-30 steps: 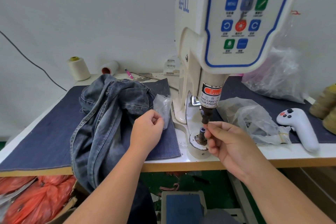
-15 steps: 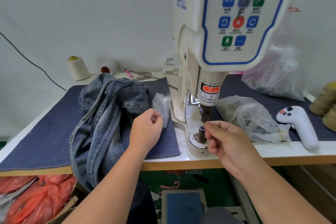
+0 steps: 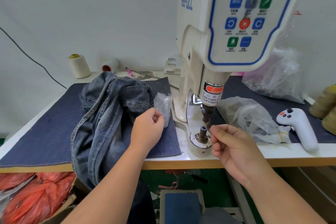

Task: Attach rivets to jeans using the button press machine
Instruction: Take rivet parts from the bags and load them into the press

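The button press machine [image 3: 192, 45] stands on the table's middle. Its lower die [image 3: 203, 132], a small post with a bluish top, sits under the punch [image 3: 207, 114]. My right hand [image 3: 234, 149] hovers just right of the die, thumb and forefinger pinched together; I see nothing between them. The jeans [image 3: 109, 114] lie crumpled on a dark denim mat [image 3: 45, 129] at the left, one leg hanging over the front edge. My left hand [image 3: 148, 127] rests on the jeans' right side, fingers curled, beside a small clear bag [image 3: 163, 103]. Its palm is hidden.
A crumpled clear bag [image 3: 249, 116] and a white controller [image 3: 300, 127] lie right of the machine. Thread cones [image 3: 79, 65] stand at the back left, more [image 3: 327, 107] at the far right. Red bags [image 3: 32, 196] and a foot pedal [image 3: 181, 205] are below the table.
My right hand has drawn back a little to the right from the lower die, so the die's top now shows free. My left hand has stayed in place.
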`<state>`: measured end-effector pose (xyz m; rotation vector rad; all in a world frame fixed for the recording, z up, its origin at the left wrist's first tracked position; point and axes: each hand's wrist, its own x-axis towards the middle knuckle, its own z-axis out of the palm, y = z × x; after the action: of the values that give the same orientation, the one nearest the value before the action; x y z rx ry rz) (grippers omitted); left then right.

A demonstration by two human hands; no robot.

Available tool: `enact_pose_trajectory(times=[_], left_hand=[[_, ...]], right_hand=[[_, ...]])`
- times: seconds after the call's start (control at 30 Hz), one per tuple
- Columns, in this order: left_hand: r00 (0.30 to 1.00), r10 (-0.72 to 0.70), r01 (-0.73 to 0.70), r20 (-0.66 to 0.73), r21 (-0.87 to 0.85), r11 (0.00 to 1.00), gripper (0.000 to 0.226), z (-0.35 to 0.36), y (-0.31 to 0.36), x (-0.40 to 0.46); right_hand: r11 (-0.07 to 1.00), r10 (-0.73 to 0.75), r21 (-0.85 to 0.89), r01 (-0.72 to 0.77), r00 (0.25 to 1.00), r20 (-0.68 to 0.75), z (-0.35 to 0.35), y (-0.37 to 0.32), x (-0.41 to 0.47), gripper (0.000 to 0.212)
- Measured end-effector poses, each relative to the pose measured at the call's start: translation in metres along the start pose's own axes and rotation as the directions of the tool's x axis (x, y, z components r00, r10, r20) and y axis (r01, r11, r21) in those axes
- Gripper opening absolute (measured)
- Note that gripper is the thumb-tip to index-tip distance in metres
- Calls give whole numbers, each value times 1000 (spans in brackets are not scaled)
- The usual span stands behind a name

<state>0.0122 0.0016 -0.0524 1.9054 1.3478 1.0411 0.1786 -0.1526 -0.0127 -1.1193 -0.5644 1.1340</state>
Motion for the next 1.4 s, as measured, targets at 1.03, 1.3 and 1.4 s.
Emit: enact_pose_trajectory(times=[1.03,1.3,1.4], left_hand=[[982,190,-190,-7,-96,977,19,-7,22,-33],[899,348,-250,264,-344,905,12,4,56,-80],[911,349,-242,221,-399,884,18,3,54,-83]], right_hand=[[999,32,-3,-32,999,11,6,3,-7,8],[998,31,-53,-26,994,107,4,2,-5,11],[994,42,-102,-29,991,127,4,2,-8,11]])
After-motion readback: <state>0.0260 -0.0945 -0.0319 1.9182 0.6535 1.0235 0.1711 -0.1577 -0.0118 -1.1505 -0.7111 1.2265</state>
